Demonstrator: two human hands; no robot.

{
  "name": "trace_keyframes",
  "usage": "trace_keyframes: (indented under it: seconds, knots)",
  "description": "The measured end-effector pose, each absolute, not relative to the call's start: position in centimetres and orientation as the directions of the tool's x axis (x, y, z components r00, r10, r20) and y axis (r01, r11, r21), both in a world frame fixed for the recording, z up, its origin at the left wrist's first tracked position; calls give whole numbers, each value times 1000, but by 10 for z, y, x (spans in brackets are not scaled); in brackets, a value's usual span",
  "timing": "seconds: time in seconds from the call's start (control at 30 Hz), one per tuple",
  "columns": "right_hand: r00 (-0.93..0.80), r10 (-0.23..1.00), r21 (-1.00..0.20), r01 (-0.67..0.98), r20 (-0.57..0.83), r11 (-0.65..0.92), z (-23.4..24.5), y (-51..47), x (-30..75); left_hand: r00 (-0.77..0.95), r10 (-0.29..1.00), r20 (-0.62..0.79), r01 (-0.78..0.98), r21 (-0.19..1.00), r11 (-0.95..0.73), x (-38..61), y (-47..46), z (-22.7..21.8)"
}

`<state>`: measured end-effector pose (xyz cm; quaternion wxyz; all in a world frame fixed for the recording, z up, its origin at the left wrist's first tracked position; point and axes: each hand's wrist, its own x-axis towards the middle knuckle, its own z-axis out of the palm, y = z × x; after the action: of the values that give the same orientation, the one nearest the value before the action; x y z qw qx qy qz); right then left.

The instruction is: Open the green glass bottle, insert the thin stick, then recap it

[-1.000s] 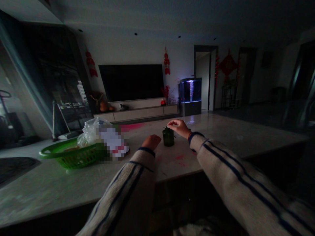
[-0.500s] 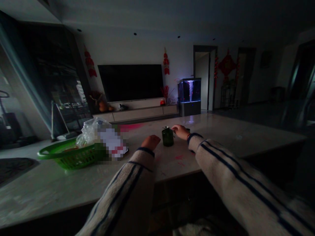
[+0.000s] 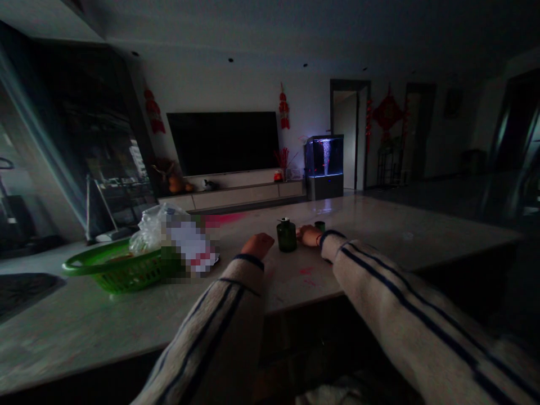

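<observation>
A dark green glass bottle (image 3: 287, 236) with a short neck and a pale top stands upright on the table. My left hand (image 3: 258, 245) rests just left of it, fingers curled in, apart from the glass, and nothing shows in it. Close against the bottle's right side is my right hand (image 3: 309, 235), low over the tabletop with its fingers bent together. Whether it touches the bottle, or what it pinches, is too dark to tell. Behind the right wrist stands a small green cup-like piece (image 3: 319, 226), partly hidden.
A green plastic basket (image 3: 126, 275) with a clear plastic bag (image 3: 154, 228) sits on the left of the pale table (image 3: 405, 233). A blurred-out packet (image 3: 192, 242) leans beside it. Pink marks (image 3: 307, 271) stain the tabletop. A lit fish tank (image 3: 324, 157) stands beyond.
My right hand has come down from beside the bottle's neck to lower beside its body, uncovering more of the small green piece. The left hand has hardly moved.
</observation>
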<state>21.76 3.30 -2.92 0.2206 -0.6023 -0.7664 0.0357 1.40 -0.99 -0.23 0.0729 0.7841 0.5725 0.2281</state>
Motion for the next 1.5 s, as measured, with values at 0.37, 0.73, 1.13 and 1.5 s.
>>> trace_keyframes:
  seconds: [0.37, 0.73, 1.13, 1.5]
  knots:
    - [-177, 930, -262, 927, 323, 267, -19, 14, 216, 232, 909, 348, 876, 331, -351, 15, -14, -1]
    - [-223, 923, -197, 936, 314, 293, -14, 4, 214, 196, 934, 298, 877, 372, -303, 15, -18, 2]
    - [-143, 963, -240, 950, 229, 198, -11, 10, 218, 177, 939, 296, 887, 365, -282, 15, -21, 5]
    - [-36, 920, -398, 895, 390, 203, -3, 11, 219, 200, 925, 324, 868, 378, -321, 12, -13, 1]
